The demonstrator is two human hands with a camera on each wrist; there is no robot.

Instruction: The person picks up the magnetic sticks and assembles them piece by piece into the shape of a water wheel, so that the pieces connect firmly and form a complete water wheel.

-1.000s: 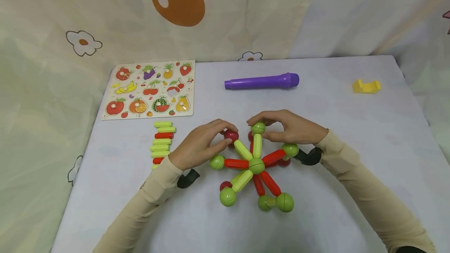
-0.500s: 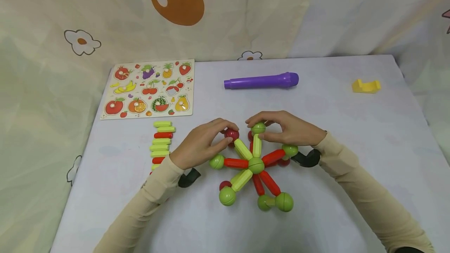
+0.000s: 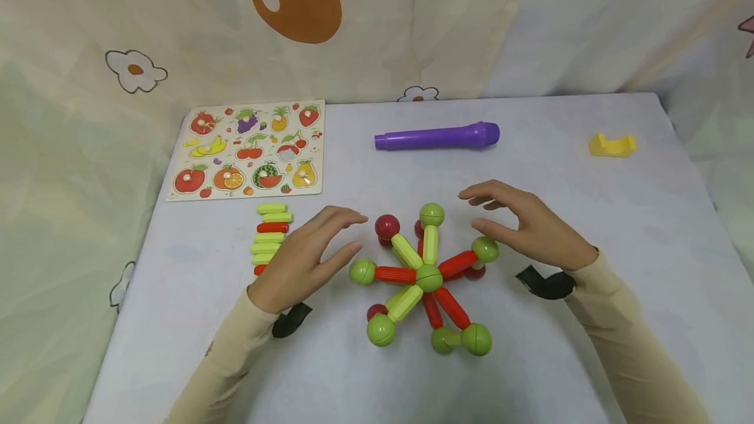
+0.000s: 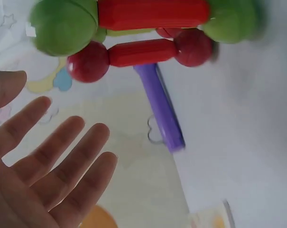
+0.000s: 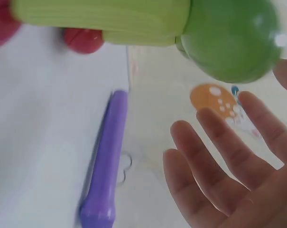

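A ball-and-rod construction (image 3: 429,277) stands on the table, with a green ball at its centre and red and yellow-green rods fanning out to green and red balls. Left of it, my left hand (image 3: 302,259) hovers apart, fingers extended and nothing held. My right hand (image 3: 524,224) is off to the upper right, fingers loosely spread and free of the balls. In the left wrist view, a red rod (image 4: 152,13) joins two green balls above the spread fingers. A large green ball (image 5: 231,38) lies just above my right fingers in the right wrist view.
Loose yellow-green and red rods (image 3: 271,238) lie in a column, partly hidden by the left hand. Behind are a fruit puzzle board (image 3: 247,150), a purple toy microphone (image 3: 437,137) and a yellow block (image 3: 612,145). A patterned cloth (image 3: 459,25) hangs behind the table.
Both hands have let go of the construction and drawn apart: the left from a red ball toward the left, the right from a green ball toward the right. The construction keeps its place.
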